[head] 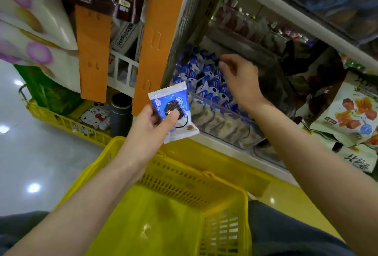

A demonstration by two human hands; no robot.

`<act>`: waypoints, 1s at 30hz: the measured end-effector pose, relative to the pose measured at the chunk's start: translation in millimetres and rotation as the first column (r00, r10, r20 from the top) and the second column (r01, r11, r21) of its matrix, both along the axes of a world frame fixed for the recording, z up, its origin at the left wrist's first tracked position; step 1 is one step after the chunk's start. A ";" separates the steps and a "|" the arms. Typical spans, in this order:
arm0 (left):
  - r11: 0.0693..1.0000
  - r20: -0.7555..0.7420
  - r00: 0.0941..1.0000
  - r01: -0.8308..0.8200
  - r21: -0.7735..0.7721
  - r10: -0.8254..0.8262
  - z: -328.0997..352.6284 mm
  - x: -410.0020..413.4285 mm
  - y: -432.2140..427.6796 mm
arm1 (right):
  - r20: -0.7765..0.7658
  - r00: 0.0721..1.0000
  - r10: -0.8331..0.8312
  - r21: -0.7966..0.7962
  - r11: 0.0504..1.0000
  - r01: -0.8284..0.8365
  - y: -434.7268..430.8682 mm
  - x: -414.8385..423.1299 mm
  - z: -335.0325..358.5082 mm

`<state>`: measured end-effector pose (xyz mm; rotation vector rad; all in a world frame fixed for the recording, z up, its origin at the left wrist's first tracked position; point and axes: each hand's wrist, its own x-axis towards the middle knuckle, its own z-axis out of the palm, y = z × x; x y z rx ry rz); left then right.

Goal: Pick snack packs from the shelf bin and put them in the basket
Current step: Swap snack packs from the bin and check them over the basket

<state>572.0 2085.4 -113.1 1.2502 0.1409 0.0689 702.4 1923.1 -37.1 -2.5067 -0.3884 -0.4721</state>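
The left hand holds one blue and white snack pack up in front of the shelf, its fingers clenched on the wrapper with the thumb pressed on the printed front and the other fingers behind. The pack stands nearly upright, slightly tilted, above the far rim of the yellow basket and just in front of the clear shelf bin.

The right hand reaches into the bin above a heap of matching blue and white packs. Its fingers are curled, with thumb and forefinger pinched close together at the tips; whether they grip a pack there or only touch one, I cannot tell, as the tips are blurred against the dark packs behind.

The bin's front section holds a row of pale packs standing on edge behind the clear wall. The basket sits low in front of the person, between both forearms, and its floor looks bare. To the left, a second yellow basket rests on the shiny floor with goods in it. To the right, bags with orange pictures hang beside the bin.
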 end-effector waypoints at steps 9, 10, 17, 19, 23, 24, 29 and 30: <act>1.000 0.030 1.000 -0.009 -0.012 0.009 4.7 6.8 10.4 | -0.293 0.936 -0.197 -0.270 0.956 0.116 10.4 84.0 -25.2; 1.000 0.031 0.999 -0.009 -0.011 0.009 4.3 7.7 10.9 | -0.293 0.932 -0.214 -0.287 0.949 0.128 11.5 86.5 -26.1; 1.000 0.033 0.999 -0.002 0.010 0.001 3.4 9.2 12.3 | -0.285 0.914 -0.288 -0.335 0.924 0.187 10.6 96.3 -25.1; 1.000 0.035 0.999 -0.003 0.010 0.003 3.9 8.9 12.5 | -0.272 0.915 -0.298 -0.284 0.933 0.220 9.8 96.8 -25.0; 1.000 0.024 1.000 -0.008 0.025 0.007 5.7 7.8 10.6 | -0.225 0.923 -0.313 -0.167 0.945 0.280 6.2 90.6 -19.6; 0.999 0.022 1.000 -0.010 0.033 0.009 6.1 7.3 9.9 | -0.197 0.931 -0.307 -0.100 0.951 0.293 4.3 87.1 -16.0; 0.999 -0.009 0.999 0.044 0.031 -0.043 7.8 4.4 5.9 | -0.058 0.954 -0.293 0.219 0.929 0.299 -8.8 53.2 10.4; 0.998 -0.030 0.998 0.063 0.013 -0.063 7.9 3.9 4.6 | -0.040 0.957 -0.286 0.260 0.922 0.287 -11.8 42.4 15.0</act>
